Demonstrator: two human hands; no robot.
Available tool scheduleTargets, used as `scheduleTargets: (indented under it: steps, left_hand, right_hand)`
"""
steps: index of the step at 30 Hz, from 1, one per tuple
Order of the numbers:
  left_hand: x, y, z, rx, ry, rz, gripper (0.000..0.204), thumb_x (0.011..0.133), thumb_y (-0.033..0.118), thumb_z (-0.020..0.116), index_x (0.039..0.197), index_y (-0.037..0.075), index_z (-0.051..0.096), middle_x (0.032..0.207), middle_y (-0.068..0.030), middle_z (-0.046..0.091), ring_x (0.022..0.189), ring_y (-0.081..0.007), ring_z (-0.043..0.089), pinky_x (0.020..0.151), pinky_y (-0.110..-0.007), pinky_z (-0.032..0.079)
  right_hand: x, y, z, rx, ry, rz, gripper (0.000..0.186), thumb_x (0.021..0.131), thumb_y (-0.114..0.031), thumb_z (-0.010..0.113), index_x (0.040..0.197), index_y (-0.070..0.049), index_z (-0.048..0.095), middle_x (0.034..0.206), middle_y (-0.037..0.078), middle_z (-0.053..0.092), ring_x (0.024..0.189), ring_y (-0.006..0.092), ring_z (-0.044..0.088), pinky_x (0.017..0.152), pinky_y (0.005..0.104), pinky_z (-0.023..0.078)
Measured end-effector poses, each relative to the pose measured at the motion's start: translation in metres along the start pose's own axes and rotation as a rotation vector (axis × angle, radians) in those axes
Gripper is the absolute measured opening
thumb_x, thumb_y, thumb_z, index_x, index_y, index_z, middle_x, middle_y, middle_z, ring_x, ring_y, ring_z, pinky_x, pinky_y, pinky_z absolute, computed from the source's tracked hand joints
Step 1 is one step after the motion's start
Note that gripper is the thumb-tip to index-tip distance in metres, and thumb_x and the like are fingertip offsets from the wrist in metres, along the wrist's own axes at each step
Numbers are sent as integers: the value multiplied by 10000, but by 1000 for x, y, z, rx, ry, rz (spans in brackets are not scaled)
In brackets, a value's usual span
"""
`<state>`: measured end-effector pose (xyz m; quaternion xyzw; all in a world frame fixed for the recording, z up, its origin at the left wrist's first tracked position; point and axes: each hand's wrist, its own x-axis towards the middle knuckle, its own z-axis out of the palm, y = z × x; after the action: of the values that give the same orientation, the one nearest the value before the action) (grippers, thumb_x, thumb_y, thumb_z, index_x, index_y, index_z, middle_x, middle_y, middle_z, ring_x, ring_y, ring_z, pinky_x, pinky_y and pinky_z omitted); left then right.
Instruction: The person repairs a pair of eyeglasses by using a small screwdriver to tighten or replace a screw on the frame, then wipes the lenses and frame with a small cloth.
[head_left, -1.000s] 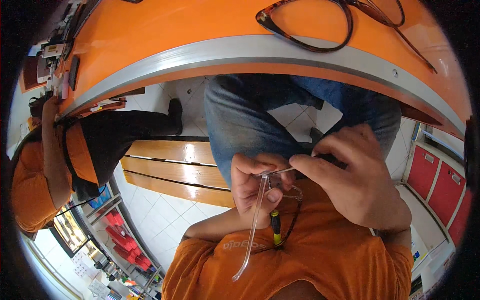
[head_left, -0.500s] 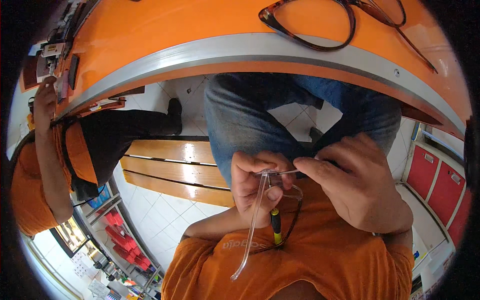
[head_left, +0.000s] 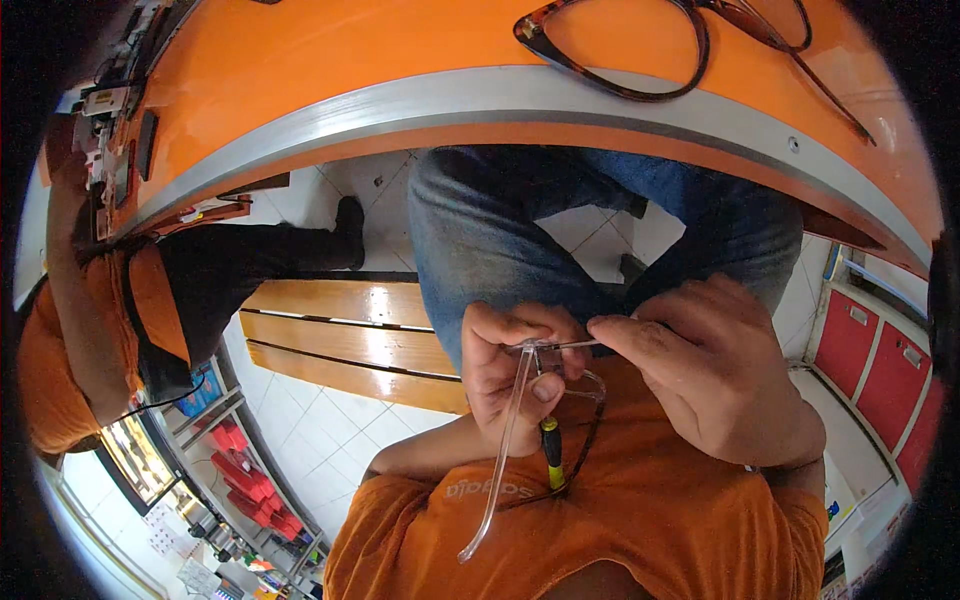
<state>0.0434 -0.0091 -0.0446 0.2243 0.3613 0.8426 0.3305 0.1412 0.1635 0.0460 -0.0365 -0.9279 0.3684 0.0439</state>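
My left hand (head_left: 492,375) is closed around a pair of eyeglasses (head_left: 506,445) in front of my orange shirt. One clear temple hangs down from its fingers, and a darker, thin temple curves down on the other side. Below the left thumb shows a black and yellow tool handle (head_left: 553,455); whether that hand grips it I cannot tell. My right hand (head_left: 710,370) pinches a thin metal rod (head_left: 575,345), whose far end reaches the hinge area of the glasses by the left fingertips. The rod's other end is hidden in the right hand.
Tortoiseshell glasses (head_left: 650,95) lie near the metal edge (head_left: 400,98) of the orange table (head_left: 350,50). A wooden slatted bench (head_left: 340,330) stands at my left. Beyond it is another person (head_left: 75,340) in orange. Red drawers (head_left: 845,325) stand at right.
My hands and the glasses in them stay almost in place. At the far left, the other person's arm has shifted over the table's end.
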Motion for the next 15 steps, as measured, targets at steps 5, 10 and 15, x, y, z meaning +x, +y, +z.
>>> scheduleTargets:
  steps: [5,10,15]
  left_hand:
    - [3,2,2,53,17,0,340,894,78,620,1139,58,385,937,-154,551,777,-182,538,688,-296,469]
    - [0,3,3,62,43,-20,345,890,95,634,1132,55,391,930,-156,559,764,-183,545,683,-300,473]
    - [-2,1,4,48,79,-2,353,879,85,639,1129,44,392,956,-169,566,773,-178,549,688,-298,474]
  right_hand:
    - [1,-1,0,14,-15,23,430,725,-19,652,1154,-45,650,836,109,611,710,261,591,663,386,444]
    - [0,0,0,25,-11,16,425,732,-27,656,1156,-46,649,815,102,608,700,258,597,645,388,446]
    - [-1,0,3,19,4,10,401,752,-26,653,1153,-44,650,799,99,606,694,256,597,641,377,453]
